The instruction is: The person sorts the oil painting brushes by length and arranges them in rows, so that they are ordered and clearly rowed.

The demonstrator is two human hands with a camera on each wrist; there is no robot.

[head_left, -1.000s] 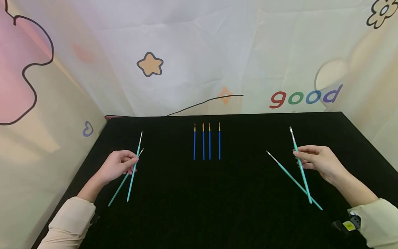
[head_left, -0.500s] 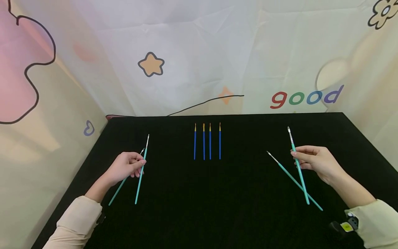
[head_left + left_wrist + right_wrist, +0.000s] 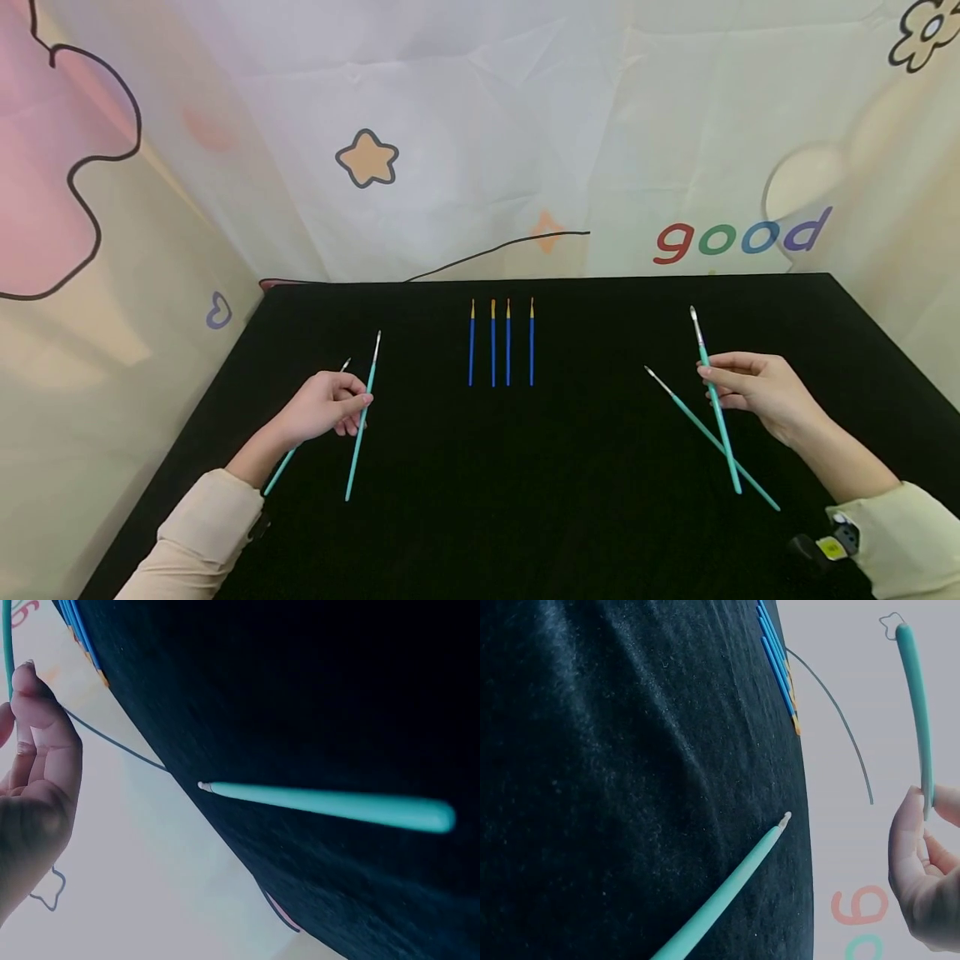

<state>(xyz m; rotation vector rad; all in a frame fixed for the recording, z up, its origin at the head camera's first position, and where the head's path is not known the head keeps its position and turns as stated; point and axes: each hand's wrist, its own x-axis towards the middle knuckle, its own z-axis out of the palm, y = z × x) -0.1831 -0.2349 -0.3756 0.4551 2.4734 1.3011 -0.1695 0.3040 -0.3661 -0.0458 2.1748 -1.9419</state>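
Inward from the tabletop's (image 3: 480, 500) left edge, the left hand (image 3: 337, 407) has carried its turquoise brush (image 3: 355, 458), while the right hand (image 3: 757, 393) has shifted slightly left. From my remote seat I see thumb and fingers pinching one slim handle on each side; the right-held brush (image 3: 724, 437) overlaps the right loose brush (image 3: 697, 423) in the head view, and I cannot tell whether they touch. If that tail hangs low, I judge it could snag and roll its neighbour. The left loose brush (image 3: 281, 472) lies partly under the forearm near the left edge, where a drooping sleeve might drag it. Round, smooth handles could twist in a light pinch. They taper to silvery collars; four blue brushes (image 3: 508, 350) with golden collars line up by the far edge's middle, on fuzzy, creased black cloth.
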